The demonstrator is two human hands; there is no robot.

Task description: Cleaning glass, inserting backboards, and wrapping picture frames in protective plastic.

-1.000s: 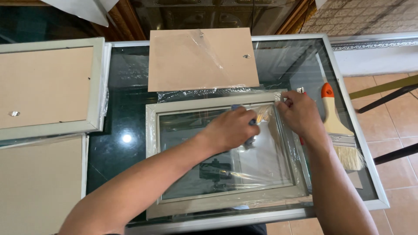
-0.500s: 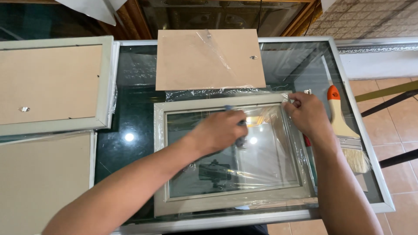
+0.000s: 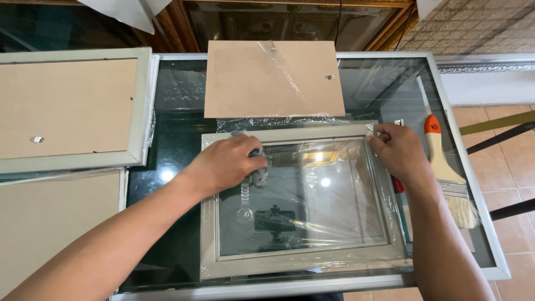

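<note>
A pale grey rectangular picture frame [image 3: 301,262] wrapped in clear plastic film lies flat near the front edge of the dark glass-topped table [image 3: 184,117]. My left hand [image 3: 225,164] rests on the frame's upper left part, fingers curled together and pressed down on a small crumpled grey cloth [image 3: 257,175] against the glass pane. My right hand [image 3: 398,150] sits at the frame's upper right corner, thumb and fingertips pinching the clear plastic film [image 3: 356,167] there. Just behind the frame, a brown rectangular backing board [image 3: 273,78] lies toward the table's far edge. A paintbrush with an orange and cream handle [image 3: 443,161] lies along the right edge. Another grey frame with a brown back [image 3: 72,111] lies at the left side of the table.
</note>
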